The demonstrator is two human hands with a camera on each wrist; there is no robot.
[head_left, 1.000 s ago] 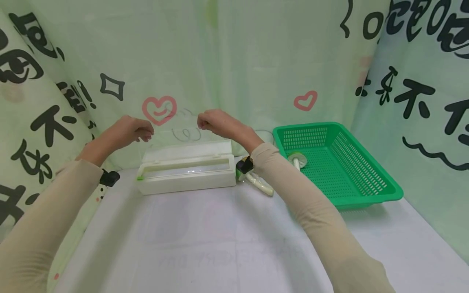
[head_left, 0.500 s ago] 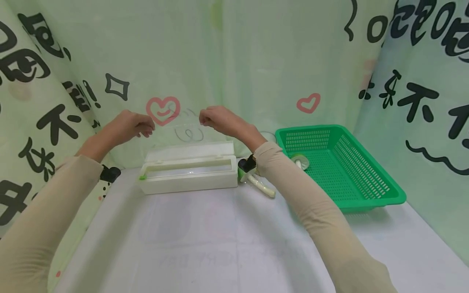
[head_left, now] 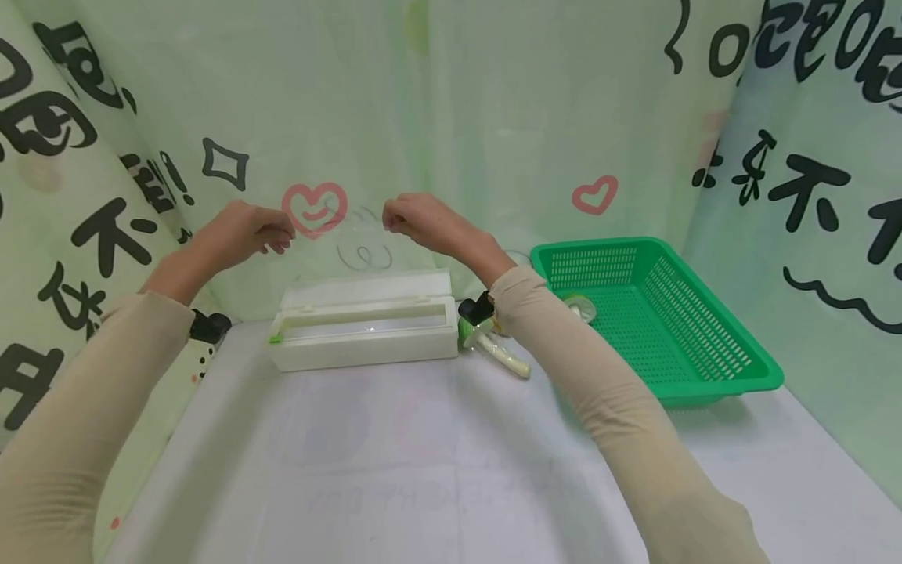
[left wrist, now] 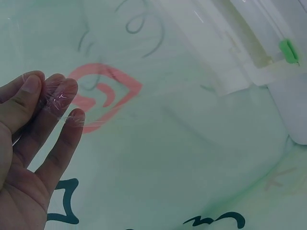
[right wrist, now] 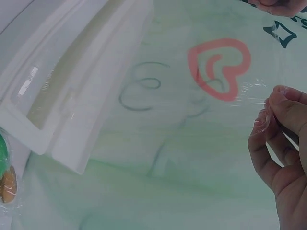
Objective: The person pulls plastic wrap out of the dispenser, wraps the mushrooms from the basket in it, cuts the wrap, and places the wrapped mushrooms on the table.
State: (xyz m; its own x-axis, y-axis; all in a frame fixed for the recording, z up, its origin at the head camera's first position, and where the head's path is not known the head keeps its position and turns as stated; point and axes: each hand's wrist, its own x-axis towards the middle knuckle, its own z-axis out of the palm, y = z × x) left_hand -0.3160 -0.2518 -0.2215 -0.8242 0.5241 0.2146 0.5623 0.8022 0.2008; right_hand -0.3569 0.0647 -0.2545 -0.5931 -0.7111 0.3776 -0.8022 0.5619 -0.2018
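Note:
My left hand [head_left: 243, 235] and right hand [head_left: 433, 227] are raised at the back of the table, apart from each other. Thumb and fingers of the left hand pinch a crumpled edge of clear cling film [left wrist: 61, 98], seen in the left wrist view. In the right wrist view my right hand pinches the film [right wrist: 254, 101] too, with faint creases running between the hands. Below stands a white cling film dispenser [head_left: 366, 355], its lid [head_left: 366, 290] tipped up at the back. A small green slider [left wrist: 289, 51] sits at one end. The film is nearly invisible in the head view.
Right of the dispenser lie film-wrapped items, one long and pale [head_left: 503, 356], one green [head_left: 467, 333]. A green basket [head_left: 740, 384] stands on the right, holding a whitish-green wrapped thing [head_left: 581, 307]. A printed curtain [head_left: 493, 102] hangs behind the table.
Both hands have risen slightly, keeping about the same gap between them. The head view has shifted a little. Dispenser and basket stay in place.

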